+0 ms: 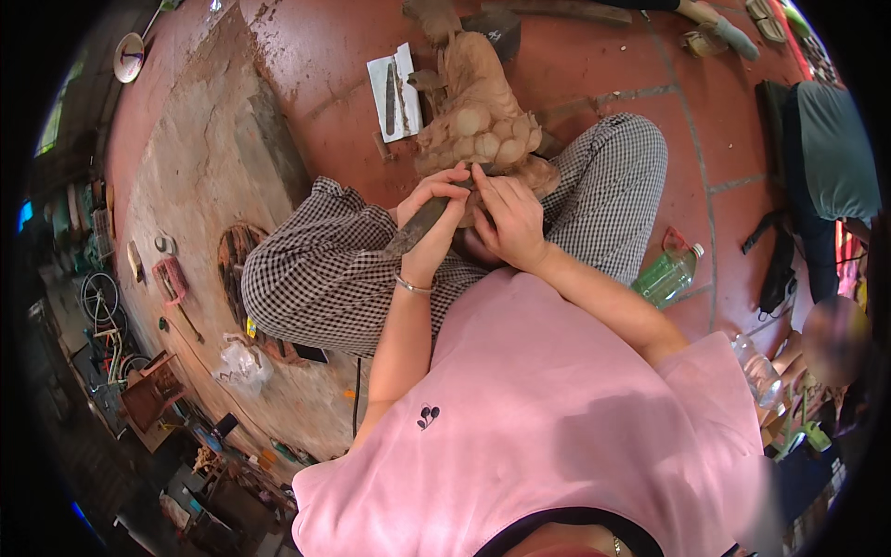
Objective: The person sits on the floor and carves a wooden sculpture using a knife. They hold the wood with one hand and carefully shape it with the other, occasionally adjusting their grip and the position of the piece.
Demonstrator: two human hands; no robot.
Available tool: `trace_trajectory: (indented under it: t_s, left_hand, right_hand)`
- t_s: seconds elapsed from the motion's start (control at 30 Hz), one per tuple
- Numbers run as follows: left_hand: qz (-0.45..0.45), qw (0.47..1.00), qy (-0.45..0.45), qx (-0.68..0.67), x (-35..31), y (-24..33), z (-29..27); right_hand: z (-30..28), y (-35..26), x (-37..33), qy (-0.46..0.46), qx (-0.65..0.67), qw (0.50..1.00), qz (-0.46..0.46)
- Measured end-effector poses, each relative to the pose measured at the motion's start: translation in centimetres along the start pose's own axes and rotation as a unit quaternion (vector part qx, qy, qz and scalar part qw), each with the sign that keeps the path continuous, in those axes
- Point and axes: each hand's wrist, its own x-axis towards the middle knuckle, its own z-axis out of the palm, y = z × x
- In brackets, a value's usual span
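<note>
A brown wood carving [478, 125] with rounded, coin-like lumps stands in front of me, its near end between my crossed legs. My left hand [429, 215] is closed around a flat dark grey strip-like tool [419, 226], whose wide end sticks out past the wrist. The tool's other end runs toward the carving's near edge. Against that edge my right hand [510, 218] is closed, its bent fingertips meeting the tool's far end. Its thumb lies lower, on the near side. What lies under the fingertips is partly hidden.
White paper [379, 79] carrying dark slim tools lies left of the carving. A thick wooden slab [200, 186] stretches along my left, with a pink-handled brush [170, 280] and a plastic bag [243, 364]. A green bottle [670, 277] stands by my right knee. Other people sit at right.
</note>
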Motion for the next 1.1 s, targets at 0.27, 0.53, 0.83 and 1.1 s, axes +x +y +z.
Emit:
trace_trajectory:
  t_s: [0.27,0.53,0.83,1.1]
  left_hand:
    - [0.059,0.995,-0.001,0.084,-0.7,0.2,0.1]
    - [0.048,0.985,-0.013,0.163,-1.0,0.5,0.5]
    - [0.062,0.995,0.044,0.067,-1.0,-0.1,0.8]
    - [0.004,1.000,0.022,0.006,0.3,0.5,1.6]
  right_hand:
    - [-0.3,0.5,-0.3,-0.007,0.017,0.999,-0.030]
    - [-0.5,1.1,-0.4,-0.036,0.026,0.998,-0.048]
    - [-0.2,0.7,-0.1,-0.028,0.022,0.999,-0.038]
    - [-0.5,0.6,-0.2,0.036,0.038,0.998,-0.015]
